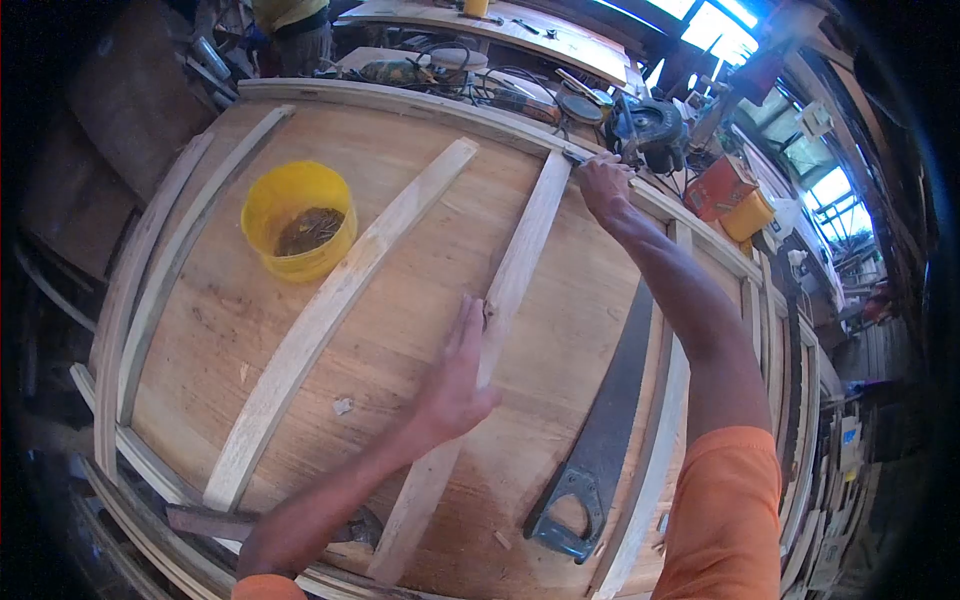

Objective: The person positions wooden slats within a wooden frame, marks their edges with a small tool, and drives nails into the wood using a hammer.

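The left hand [455,385] lies over the middle of a pale wooden strip [530,230], thumb spread from the fingers; the hand covers that stretch of wood, so whether the fingertips grip its edge cannot be told. The strip rests across a framed wooden panel [400,225], running from the far rail down toward the near edge. At its far end the right hand [604,182] is curled around a small dark tool [573,157]; only its tip shows, the rest hidden by the fingers, so its kind is unclear.

Left of the strip lies another strip [335,300], with a yellow bucket [300,266] just beside it. The brown pieces [310,231] inside are slim but too small to name surely. The left forearm hides the middle of a hammer [363,528]. On the right lies a handsaw [605,430], handle toward the wearer, its narrow end close to the right forearm.

Beyond the far rail, a power saw [648,135] sits among tangled cables and tools that are hard to separate. At the top, another person [295,18] is mostly cut off. Dark lens corners swallow the outer edges.
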